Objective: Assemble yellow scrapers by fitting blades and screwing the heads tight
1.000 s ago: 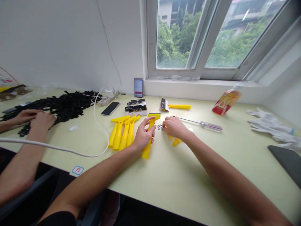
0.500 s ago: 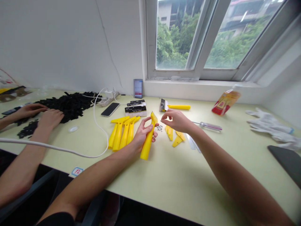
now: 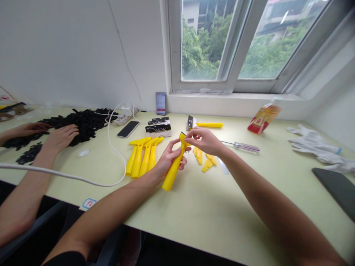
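1. Progress, as I judge it from my end of the feed: partway. The yellow scraper [image 3: 171,176] is in hand with a dark edge visible at its head; I can't make out whether any screw is seated.
2. Laid out loose near it on the counter [image 3: 199,218] are small screws [image 3: 188,152], yellow pieces [image 3: 208,163] and a pale strip [image 3: 224,167]. I read these as parts left to fit. The screwdriver [image 3: 246,147] lies unheld.
3. Four yellow handles [image 3: 142,159] sit side by side to the left, no hand on them. One other scraper [image 3: 210,125], with a black cover at its head, lies toward the window and looks finished to me.
4. My left hand [image 3: 170,158] has its fingers wrapped around the handle, holding it over the counter, between the row and the loose pieces.
5. My right hand [image 3: 203,140] has thumb and forefinger drawn close at the head; I can't tell whether they pinch anything.
6. The long axis runs diagonally: butt toward me and leftward, head away toward the window and slightly right, looking narrow from here.
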### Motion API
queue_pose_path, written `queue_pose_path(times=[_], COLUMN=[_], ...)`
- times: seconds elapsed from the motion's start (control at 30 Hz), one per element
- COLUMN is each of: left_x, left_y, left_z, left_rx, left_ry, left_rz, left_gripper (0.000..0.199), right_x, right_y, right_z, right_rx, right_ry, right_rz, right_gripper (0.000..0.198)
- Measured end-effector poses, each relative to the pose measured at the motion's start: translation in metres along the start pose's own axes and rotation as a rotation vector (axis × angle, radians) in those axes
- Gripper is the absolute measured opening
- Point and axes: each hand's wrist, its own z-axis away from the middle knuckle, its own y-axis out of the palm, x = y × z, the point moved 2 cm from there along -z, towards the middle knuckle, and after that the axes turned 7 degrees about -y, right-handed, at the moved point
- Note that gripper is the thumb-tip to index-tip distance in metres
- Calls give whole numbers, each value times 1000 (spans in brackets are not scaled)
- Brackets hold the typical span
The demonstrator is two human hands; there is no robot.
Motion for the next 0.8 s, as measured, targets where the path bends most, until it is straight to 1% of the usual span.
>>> queue_pose_path(times=[0.13,0.23,0.37,0.5,0.57,0.63,0.7,0.77,0.8], left_x=[1,0,-2,-3,-2,0,3,4,5], left_y=[-1,-2,-1,0,0,1,3,2,1], left_z=[-1,-1,0,1,1,2,2,1,0], left_rx=[24,41,36,41,29,7,-20,-56,-78], left_ry=[-9,-18,-37,-49,-63,-82,-93,-91,-84], left_rz=[-2,2,8,10,7,1,0,7,11], left_gripper=[50,51,54,52,52,53,54,55,55], right_x=[0,-2,-6,-11,-14,-16,-19,-28,-36], right_y=[1,2,4,8,11,12,7,-7,-19], right_z=[0,0,0,1,1,0,0,5,10], right_rx=[6,-36,-50,-36,-23,23,124,232,266], right_ry=[19,51,73,58,45,42,54,97,133], right_rz=[4,-21,-143,-316,-354,-342,-300,-212,-138], right_gripper=[17,16,21,23,24,25,26,32,37])
